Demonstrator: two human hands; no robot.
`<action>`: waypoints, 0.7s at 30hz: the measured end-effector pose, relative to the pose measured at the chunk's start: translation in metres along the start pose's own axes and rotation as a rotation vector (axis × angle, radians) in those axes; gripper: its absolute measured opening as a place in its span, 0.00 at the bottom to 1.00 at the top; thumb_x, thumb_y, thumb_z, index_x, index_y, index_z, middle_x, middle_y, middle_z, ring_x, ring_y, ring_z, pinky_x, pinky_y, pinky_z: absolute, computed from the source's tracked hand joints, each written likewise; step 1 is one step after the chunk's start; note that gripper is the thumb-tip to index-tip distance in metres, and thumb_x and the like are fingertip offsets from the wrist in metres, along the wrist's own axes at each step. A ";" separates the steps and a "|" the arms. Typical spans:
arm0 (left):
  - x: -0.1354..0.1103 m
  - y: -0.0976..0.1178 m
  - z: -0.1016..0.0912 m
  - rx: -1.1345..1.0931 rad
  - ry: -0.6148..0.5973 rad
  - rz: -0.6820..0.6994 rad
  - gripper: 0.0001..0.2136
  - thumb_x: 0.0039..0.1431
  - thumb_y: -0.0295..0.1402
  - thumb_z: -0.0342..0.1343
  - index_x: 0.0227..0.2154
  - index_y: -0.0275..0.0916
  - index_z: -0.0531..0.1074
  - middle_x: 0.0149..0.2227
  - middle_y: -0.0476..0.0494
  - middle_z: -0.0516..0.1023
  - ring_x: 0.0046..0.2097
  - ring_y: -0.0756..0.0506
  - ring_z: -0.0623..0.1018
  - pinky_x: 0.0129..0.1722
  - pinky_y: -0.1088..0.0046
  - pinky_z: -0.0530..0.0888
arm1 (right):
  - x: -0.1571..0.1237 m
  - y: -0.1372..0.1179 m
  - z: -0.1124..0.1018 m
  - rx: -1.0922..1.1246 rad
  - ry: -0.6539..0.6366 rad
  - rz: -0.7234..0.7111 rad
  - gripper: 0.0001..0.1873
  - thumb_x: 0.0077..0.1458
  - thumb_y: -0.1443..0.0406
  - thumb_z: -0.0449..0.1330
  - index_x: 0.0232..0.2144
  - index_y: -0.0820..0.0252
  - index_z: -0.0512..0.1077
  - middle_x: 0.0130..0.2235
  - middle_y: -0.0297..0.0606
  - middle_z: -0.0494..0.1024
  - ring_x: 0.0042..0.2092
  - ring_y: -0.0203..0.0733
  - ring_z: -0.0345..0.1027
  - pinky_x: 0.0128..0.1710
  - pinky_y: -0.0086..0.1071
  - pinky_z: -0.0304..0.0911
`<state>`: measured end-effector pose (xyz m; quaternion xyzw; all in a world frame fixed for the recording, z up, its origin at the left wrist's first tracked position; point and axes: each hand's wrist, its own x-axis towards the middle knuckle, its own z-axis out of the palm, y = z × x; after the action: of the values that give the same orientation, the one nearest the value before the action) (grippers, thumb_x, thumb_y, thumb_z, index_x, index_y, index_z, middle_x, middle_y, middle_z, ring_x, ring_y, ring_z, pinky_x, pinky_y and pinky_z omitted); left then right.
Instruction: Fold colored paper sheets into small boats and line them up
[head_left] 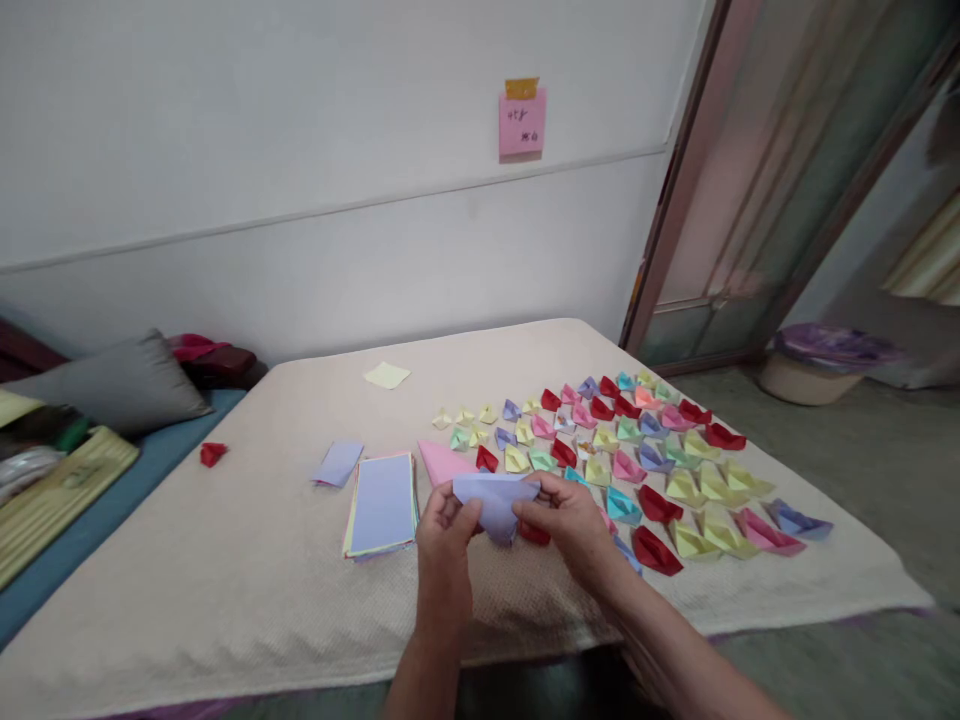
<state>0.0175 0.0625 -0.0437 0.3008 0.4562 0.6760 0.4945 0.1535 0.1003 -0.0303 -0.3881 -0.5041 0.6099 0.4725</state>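
Observation:
Both my hands hold a partly folded lavender paper (495, 498) above the near middle of the cream-covered table (225, 580). My left hand (444, 535) pinches its left edge with closed fingers. My right hand (571, 520) grips its right side, fingers closed on the fold. Just left of my hands lies a stack of coloured paper sheets (382, 503) with a lavender sheet on top. A pink folded sheet (442, 461) lies behind my hands.
Several folded paper boats (637, 450) in many colours fill the table's right half. A loose lavender sheet (338, 463), a yellow sheet (387, 375) and a red boat (212, 453) lie apart. Grey cushion (120, 385) at left. Pink note (521, 122) on wall. Basin (810, 370) on floor.

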 end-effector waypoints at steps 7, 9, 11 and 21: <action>0.009 0.010 -0.012 0.108 -0.075 0.077 0.26 0.41 0.27 0.62 0.47 0.39 0.63 0.30 0.50 0.73 0.29 0.52 0.72 0.30 0.77 0.68 | 0.005 0.005 -0.007 -0.033 -0.055 0.022 0.05 0.40 0.66 0.62 0.22 0.63 0.70 0.16 0.27 0.64 0.19 0.30 0.53 0.19 0.25 0.46; 0.009 0.012 -0.014 0.139 -0.097 0.056 0.21 0.41 0.26 0.62 0.41 0.38 0.66 0.29 0.51 0.73 0.29 0.53 0.71 0.29 0.79 0.67 | 0.005 0.007 -0.009 -0.043 -0.074 0.024 0.05 0.40 0.66 0.62 0.23 0.63 0.70 0.16 0.27 0.65 0.19 0.30 0.53 0.20 0.25 0.46; 0.008 0.012 -0.016 0.155 -0.097 0.032 0.16 0.41 0.25 0.61 0.35 0.38 0.66 0.27 0.52 0.72 0.28 0.53 0.70 0.28 0.80 0.65 | 0.006 0.008 -0.010 -0.049 -0.097 0.028 0.05 0.41 0.66 0.62 0.24 0.62 0.70 0.16 0.27 0.65 0.20 0.31 0.54 0.20 0.25 0.47; 0.005 0.005 -0.014 0.175 -0.032 0.054 0.07 0.46 0.26 0.58 0.26 0.38 0.64 0.23 0.55 0.68 0.26 0.53 0.67 0.28 0.78 0.64 | 0.007 0.013 -0.010 0.025 -0.036 0.021 0.06 0.44 0.67 0.61 0.29 0.61 0.72 0.15 0.26 0.65 0.18 0.31 0.56 0.18 0.25 0.48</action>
<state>0.0023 0.0620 -0.0452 0.3658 0.4971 0.6417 0.4552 0.1590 0.1093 -0.0455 -0.3763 -0.5006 0.6280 0.4619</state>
